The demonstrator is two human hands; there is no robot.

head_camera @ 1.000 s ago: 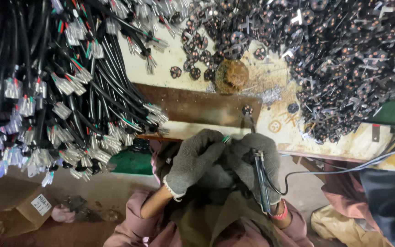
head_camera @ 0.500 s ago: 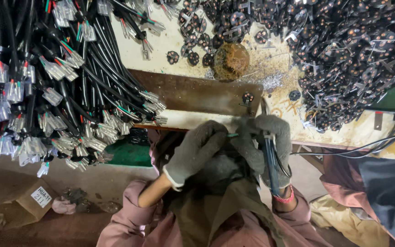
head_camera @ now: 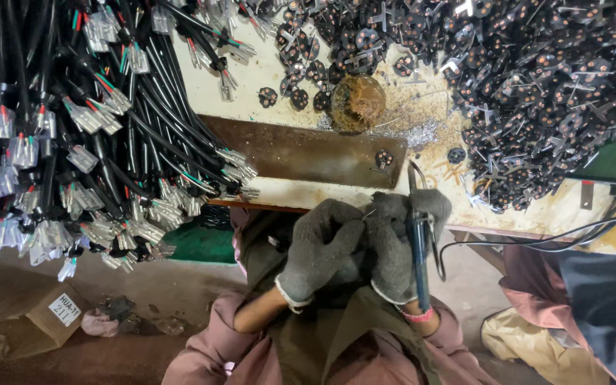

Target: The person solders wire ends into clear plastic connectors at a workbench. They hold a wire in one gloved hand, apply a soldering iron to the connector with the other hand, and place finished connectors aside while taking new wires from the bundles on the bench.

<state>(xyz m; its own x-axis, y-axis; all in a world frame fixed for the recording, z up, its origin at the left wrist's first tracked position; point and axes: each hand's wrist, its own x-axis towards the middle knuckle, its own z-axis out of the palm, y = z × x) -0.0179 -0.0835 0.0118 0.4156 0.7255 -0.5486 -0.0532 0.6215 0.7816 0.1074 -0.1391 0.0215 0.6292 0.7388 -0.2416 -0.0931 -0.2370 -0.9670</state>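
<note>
A thick bundle of black cables [head_camera: 73,128] is hanging over the left part of the workbench [head_camera: 279,78], each cable ending in clear plastic connectors with red and green wires showing. Below it, a small cardboard box [head_camera: 30,321] is sitting on the floor. A brown metal plate [head_camera: 301,153] is lying across the middle of the bench, and a round rusty-looking lump [head_camera: 356,103] is resting just behind it.

Near the bench's front edge, the left hand [head_camera: 319,249], in a grey knitted glove, is curling its fingers together, pinching something very small at the fingertips; what it is cannot be made out. Touching it, the gloved right hand [head_camera: 401,246] is wrapping around a soldering iron [head_camera: 418,242] with a blue handle, the metal tip pointing up toward the plate. The iron's black cord [head_camera: 536,242] is trailing off to the right.

Farther right, a large heap of small black round parts [head_camera: 536,85] with metal prongs is covering the bench.
</note>
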